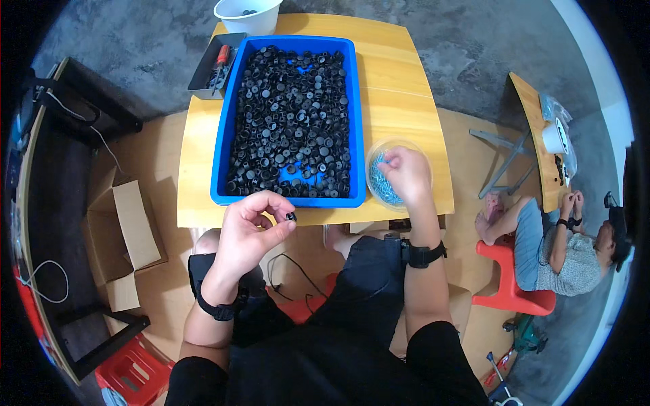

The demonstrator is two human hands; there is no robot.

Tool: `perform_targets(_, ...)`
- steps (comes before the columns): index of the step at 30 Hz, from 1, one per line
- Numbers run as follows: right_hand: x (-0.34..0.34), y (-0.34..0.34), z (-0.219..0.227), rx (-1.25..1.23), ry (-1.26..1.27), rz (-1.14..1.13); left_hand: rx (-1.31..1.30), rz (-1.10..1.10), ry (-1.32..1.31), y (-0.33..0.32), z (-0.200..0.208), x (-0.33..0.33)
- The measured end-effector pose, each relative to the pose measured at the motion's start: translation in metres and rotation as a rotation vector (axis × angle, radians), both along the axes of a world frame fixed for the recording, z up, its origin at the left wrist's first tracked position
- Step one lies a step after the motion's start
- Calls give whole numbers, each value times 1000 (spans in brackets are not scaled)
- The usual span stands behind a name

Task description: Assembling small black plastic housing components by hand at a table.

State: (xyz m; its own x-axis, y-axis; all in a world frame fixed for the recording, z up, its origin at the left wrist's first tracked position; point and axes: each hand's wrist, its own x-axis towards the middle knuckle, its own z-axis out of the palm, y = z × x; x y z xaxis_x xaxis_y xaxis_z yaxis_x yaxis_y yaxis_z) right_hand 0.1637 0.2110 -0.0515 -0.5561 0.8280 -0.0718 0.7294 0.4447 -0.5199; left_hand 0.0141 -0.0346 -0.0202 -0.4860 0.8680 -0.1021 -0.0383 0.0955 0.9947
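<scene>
While pinching one black piece (291, 216) in the left hand (247, 233), holding the right hand (409, 174) over the clear tub (367, 166) of blue pins (380, 187). On the left, gripping with fingers (274, 235) closed at the tips, just in front of the near wall of the blue tray (220, 169). On the right, bending the fingers in close together above the pins — cannot tell whether shut on one or on nothing.

Judging by the stock, far more left than done. See the tray packed with loose black caps (284, 115), spread from wall to wall, with blue floor bared only in patches, the largest toward the near end. Likewise, note plenty of pins left in the tub. Can count just one piece in work, between the left fingers; would take it as partway through a single round. Cannot pick out a finished pile for certain. Can make out a few dark bits (249, 12) inside the white bucket (252, 26), at the far left of the bench (399, 74) — finished or spare, impossible to say. Leave out the red-handled screwdriver (223, 55), lying in the grey box (205, 68) beside the tray, touched by neither hand.
</scene>
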Motion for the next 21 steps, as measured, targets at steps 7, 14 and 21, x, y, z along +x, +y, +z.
perform_targets(7,3,9,-11,9,-96,155,-12,8,-30,-5,4,7)
perform_targets(14,24,10,-1,-241,328,3,-33,26,-43,-10,3,6)
perform_targets(21,31,7,1,-357,473,-24,-38,-13,-34,-8,-2,9)
